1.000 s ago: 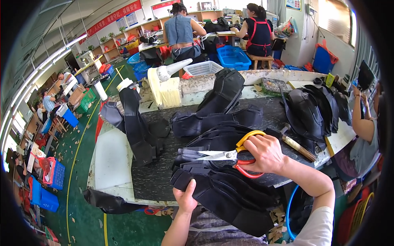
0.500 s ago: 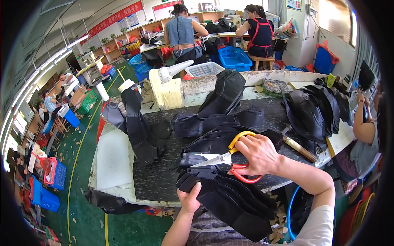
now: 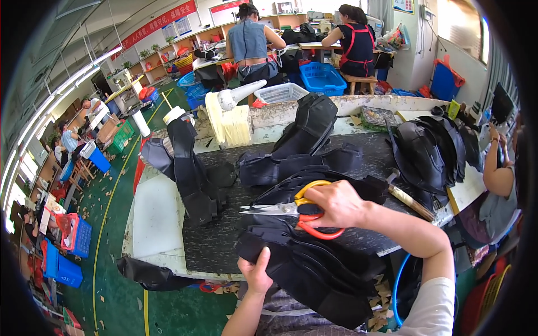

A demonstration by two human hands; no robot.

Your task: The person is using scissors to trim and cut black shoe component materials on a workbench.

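My right hand [image 3: 334, 204] is closed around the handles, one yellow and one red, of a pair of scissors [image 3: 292, 209]. The blades point left and lie nearly together, above the worktable. In my left hand [image 3: 256, 272], the thumb presses on the end of a layered bundle of black pieces [image 3: 314, 280], leather-like or fabric. This bundle fans out toward the lower right, over the table's near edge. Just beyond the scissors lies another black layered pile [image 3: 286, 186]; whether a strip joins it to the held bundle I cannot tell.
More black pieces [image 3: 300, 163] lie behind, with others at the left [image 3: 188, 173] and right [image 3: 428, 148]. A hammer [image 3: 411, 203] rests at the right. Pale yellow material wraps a post [image 3: 228, 120] at the table's far edge. Co-workers sit beyond and at the right.
The scissors have moved left and slightly up with my right hand, and their blades have come closer together. My left hand keeps its hold, shifted only slightly.
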